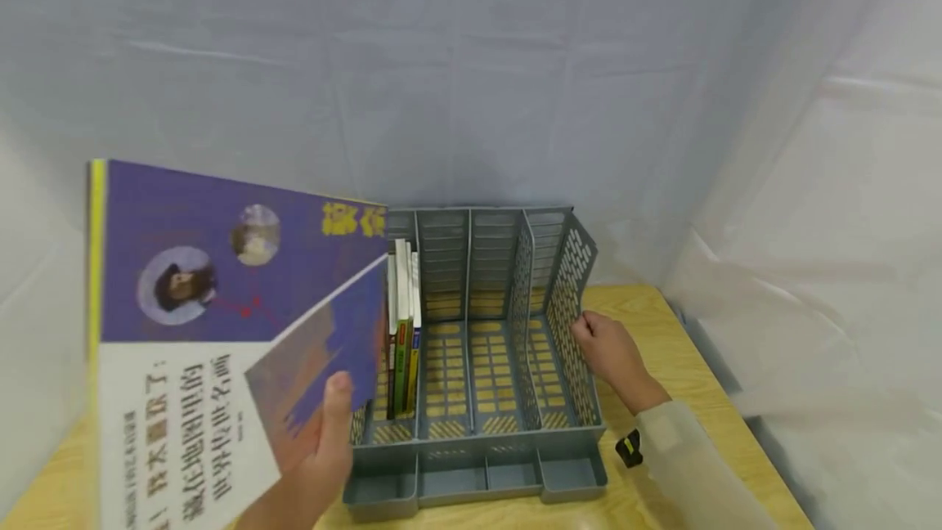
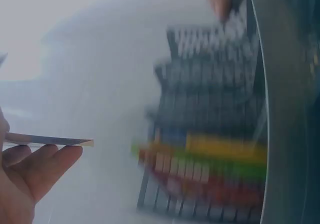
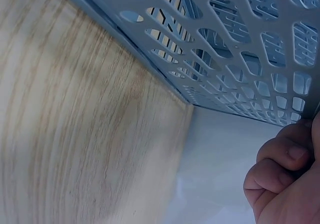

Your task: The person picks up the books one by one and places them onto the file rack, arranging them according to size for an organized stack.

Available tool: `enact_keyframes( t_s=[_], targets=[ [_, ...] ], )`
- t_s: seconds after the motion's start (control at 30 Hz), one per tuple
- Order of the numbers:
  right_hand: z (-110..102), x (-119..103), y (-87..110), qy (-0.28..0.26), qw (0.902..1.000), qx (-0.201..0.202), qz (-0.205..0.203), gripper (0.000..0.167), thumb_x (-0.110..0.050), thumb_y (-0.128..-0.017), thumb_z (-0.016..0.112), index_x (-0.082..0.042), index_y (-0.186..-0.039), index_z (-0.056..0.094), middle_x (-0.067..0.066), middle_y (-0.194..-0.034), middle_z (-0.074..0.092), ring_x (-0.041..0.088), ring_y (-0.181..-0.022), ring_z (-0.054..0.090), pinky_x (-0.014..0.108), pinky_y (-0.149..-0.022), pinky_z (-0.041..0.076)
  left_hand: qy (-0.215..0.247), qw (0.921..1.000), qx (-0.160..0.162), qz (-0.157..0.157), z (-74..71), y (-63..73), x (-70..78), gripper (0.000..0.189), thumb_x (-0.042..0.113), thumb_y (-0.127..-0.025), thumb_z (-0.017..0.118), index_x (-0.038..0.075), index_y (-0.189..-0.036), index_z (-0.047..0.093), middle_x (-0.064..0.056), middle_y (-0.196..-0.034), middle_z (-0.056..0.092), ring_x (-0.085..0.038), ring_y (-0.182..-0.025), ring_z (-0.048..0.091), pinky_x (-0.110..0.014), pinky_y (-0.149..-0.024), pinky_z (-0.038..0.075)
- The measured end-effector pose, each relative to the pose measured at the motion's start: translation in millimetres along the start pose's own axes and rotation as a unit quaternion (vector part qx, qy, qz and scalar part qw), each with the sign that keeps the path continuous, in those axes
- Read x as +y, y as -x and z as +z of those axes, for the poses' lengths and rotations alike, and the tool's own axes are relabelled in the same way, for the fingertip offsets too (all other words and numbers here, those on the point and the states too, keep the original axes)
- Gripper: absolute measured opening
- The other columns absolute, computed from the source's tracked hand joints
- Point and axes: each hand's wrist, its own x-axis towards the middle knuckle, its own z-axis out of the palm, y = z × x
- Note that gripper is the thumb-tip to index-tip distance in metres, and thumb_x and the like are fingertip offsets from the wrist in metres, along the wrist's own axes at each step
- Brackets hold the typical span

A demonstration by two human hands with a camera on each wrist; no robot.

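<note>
My left hand (image 1: 316, 452) holds a book (image 1: 221, 268) with a purple and white cover, thumb on its front, at the left of the head view. In the left wrist view the fingers (image 2: 52, 166) lie under its thin edge. A grey plastic desktop file rack (image 1: 471, 446) with upright dividers stands on the table. Several thin books (image 1: 402, 342) stand upright in its left compartment. At the rack's right side, my right hand (image 1: 614, 354) grips the edge of the perforated side panel (image 3: 240, 59) with curled fingers (image 3: 280, 156); the thumb's contact is hidden.
The rack stands on a wood-grain table (image 1: 699, 424), with small open trays (image 1: 452, 477) along its front. Pale sheeting (image 1: 471, 72) hangs behind and at the sides. A black band piece (image 1: 629, 448) sits by the right sleeve (image 1: 692, 464).
</note>
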Motion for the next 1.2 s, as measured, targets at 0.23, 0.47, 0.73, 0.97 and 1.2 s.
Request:
enact_keyframes(
  t_s=[0.23, 0.47, 0.73, 0.97, 1.2],
  targets=[
    [0.2, 4.9, -0.3, -0.007, 1.0, -0.002, 0.005, 0.035, -0.021, -0.106, 0.041, -0.014, -0.072, 0.039, 0.001, -0.059, 0.037, 0.018, -0.051, 0.031, 0.032, -0.054, 0.031, 0.03, 0.9978, -0.025, 0.054, 56.2, 18.8, 2.8, 0.043, 0.025, -0.109, 0.052, -0.01, -0.131, 0.063, -0.025, -0.123, 0.07, -0.004, -0.133, 0.055, -0.022, -0.109, 0.044],
    [-0.8, 4.3, -0.2, -0.018, 0.9998, 0.003, 0.003, 0.035, -0.02, -0.107, 0.042, -0.015, -0.072, 0.039, 0.0, -0.059, 0.037, 0.017, -0.051, 0.03, 0.032, -0.053, 0.03, 0.06, 0.9976, -0.027, 0.022, 101.0, 36.0, -13.0, 0.052, -0.01, -0.093, 0.063, -0.01, -0.143, 0.051, -0.024, -0.134, 0.064, -0.014, -0.136, 0.055, -0.025, -0.113, 0.042],
    [-1.4, 1.9, -0.3, -0.018, 0.9998, 0.004, -0.003, 0.036, -0.021, -0.107, 0.042, -0.015, -0.071, 0.039, -0.001, -0.058, 0.036, 0.016, -0.051, 0.03, 0.03, -0.053, 0.03, 0.034, 0.9763, -0.194, -0.09, 107.6, 46.6, -28.7, 0.057, 0.003, -0.106, 0.052, -0.006, -0.157, 0.029, -0.028, -0.138, 0.06, -0.027, -0.093, 0.073, -0.033, -0.069, 0.061],
    [-4.1, -0.5, 0.9, -0.024, 0.9997, 0.002, -0.002, 0.036, -0.021, -0.107, 0.041, -0.015, -0.072, 0.039, 0.0, -0.058, 0.037, 0.018, -0.05, 0.031, 0.031, -0.053, 0.031, -0.025, 0.9219, -0.319, -0.218, 114.5, 44.5, -39.0, 0.05, 0.024, -0.113, 0.044, -0.003, -0.154, 0.039, -0.007, -0.072, 0.057, -0.009, -0.04, 0.04, -0.025, -0.039, 0.039],
    [-1.9, 1.1, -0.5, -0.029, 0.9996, -0.007, -0.003, 0.037, -0.022, -0.109, 0.04, -0.014, -0.073, 0.039, 0.001, -0.059, 0.037, 0.017, -0.051, 0.032, 0.032, -0.054, 0.031, -0.085, 0.8953, -0.391, -0.196, 123.7, 48.1, -50.4, 0.059, 0.03, -0.11, 0.053, 0.013, -0.163, 0.033, -0.017, -0.118, 0.07, -0.006, -0.049, 0.045, -0.028, -0.05, 0.042]
  ],
)
